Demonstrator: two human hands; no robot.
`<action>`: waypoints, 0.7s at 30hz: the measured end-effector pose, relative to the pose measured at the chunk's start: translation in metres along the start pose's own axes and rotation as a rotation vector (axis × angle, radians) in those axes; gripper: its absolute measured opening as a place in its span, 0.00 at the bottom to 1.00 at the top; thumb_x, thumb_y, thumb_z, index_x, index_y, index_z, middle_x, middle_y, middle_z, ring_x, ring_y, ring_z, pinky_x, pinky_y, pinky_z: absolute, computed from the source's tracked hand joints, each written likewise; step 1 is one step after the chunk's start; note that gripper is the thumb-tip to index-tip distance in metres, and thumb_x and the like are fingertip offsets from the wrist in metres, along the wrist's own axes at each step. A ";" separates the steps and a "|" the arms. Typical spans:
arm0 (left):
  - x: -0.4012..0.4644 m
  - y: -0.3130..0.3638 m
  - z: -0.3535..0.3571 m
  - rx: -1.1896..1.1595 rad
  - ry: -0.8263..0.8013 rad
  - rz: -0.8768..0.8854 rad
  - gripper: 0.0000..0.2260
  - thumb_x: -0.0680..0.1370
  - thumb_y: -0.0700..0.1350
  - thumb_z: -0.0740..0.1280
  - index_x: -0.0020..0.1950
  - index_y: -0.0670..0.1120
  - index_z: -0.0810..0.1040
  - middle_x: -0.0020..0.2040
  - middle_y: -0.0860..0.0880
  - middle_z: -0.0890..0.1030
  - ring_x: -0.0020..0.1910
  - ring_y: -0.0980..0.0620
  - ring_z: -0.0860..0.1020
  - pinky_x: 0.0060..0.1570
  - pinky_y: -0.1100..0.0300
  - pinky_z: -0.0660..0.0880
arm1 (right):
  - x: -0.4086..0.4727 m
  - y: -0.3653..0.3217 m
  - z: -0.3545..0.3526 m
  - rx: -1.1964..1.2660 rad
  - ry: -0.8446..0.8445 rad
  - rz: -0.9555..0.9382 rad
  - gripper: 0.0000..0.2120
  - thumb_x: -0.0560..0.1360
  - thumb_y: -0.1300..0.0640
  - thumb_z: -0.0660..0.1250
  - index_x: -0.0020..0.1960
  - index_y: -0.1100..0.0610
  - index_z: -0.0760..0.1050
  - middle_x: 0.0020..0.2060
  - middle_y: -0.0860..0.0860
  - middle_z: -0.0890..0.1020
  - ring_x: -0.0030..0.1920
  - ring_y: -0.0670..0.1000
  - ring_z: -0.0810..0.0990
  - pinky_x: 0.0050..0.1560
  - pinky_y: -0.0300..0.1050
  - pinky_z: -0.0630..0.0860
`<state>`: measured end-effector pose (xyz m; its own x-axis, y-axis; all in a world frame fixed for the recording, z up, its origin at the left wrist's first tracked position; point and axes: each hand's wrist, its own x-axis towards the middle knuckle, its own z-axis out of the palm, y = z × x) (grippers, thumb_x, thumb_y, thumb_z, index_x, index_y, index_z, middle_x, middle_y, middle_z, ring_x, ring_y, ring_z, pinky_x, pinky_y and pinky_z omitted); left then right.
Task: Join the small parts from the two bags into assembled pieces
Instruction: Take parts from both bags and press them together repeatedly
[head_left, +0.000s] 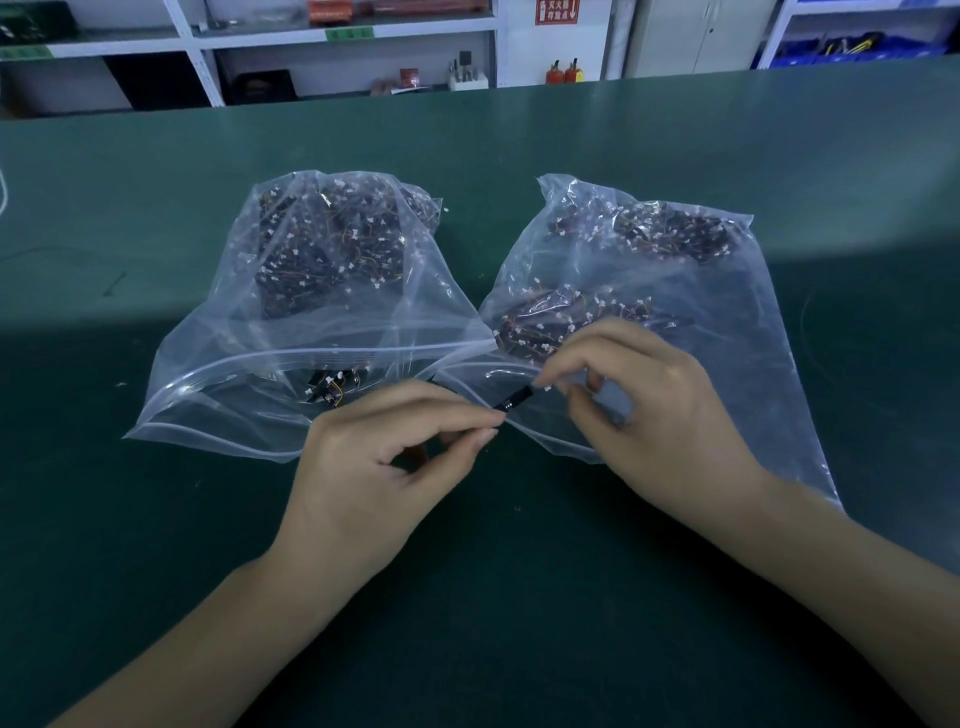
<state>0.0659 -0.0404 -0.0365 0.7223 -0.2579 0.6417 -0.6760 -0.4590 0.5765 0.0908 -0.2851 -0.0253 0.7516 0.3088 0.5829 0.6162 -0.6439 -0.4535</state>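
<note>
Two clear zip bags lie side by side on the green table, mouths toward me. The left bag (218, 364) and the right bag (727, 312) each hold several small dark parts with thin wires and white connectors. In front of the bag mouths, my left hand (384, 467) pinches one end of a small black part (516, 401) between thumb and fingertips. My right hand (654, 410) pinches the other end, where a small white connector shows at its fingertips. The part is held just above the table between both hands.
The green table (519, 597) stretches wide around the bags. A few loose parts (332, 389) lie inside the left bag's mouth. White shelving (343, 36) with boxes and tools stands beyond the table's far edge.
</note>
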 end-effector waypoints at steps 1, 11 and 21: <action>0.001 -0.001 0.001 0.027 0.001 0.013 0.07 0.77 0.36 0.78 0.54 0.45 0.89 0.47 0.53 0.86 0.44 0.51 0.85 0.40 0.55 0.80 | 0.000 0.000 0.000 0.001 0.004 -0.010 0.12 0.77 0.71 0.70 0.51 0.56 0.84 0.48 0.49 0.81 0.48 0.50 0.79 0.48 0.52 0.79; 0.010 -0.005 0.006 0.512 -0.114 0.354 0.10 0.82 0.38 0.73 0.60 0.49 0.88 0.54 0.55 0.86 0.47 0.50 0.82 0.37 0.53 0.80 | 0.000 -0.003 0.000 0.001 0.006 -0.033 0.11 0.77 0.71 0.70 0.47 0.56 0.84 0.48 0.49 0.81 0.50 0.53 0.81 0.48 0.55 0.78; 0.012 0.003 0.003 0.644 -0.253 0.197 0.12 0.84 0.45 0.67 0.65 0.52 0.85 0.63 0.60 0.83 0.48 0.53 0.80 0.36 0.56 0.78 | -0.001 -0.005 0.003 -0.128 -0.062 -0.052 0.12 0.77 0.67 0.71 0.50 0.52 0.87 0.54 0.48 0.83 0.50 0.52 0.79 0.54 0.52 0.77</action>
<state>0.0729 -0.0474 -0.0286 0.6599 -0.5412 0.5212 -0.6337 -0.7736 -0.0008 0.0874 -0.2805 -0.0256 0.7352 0.3840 0.5586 0.6223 -0.7090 -0.3317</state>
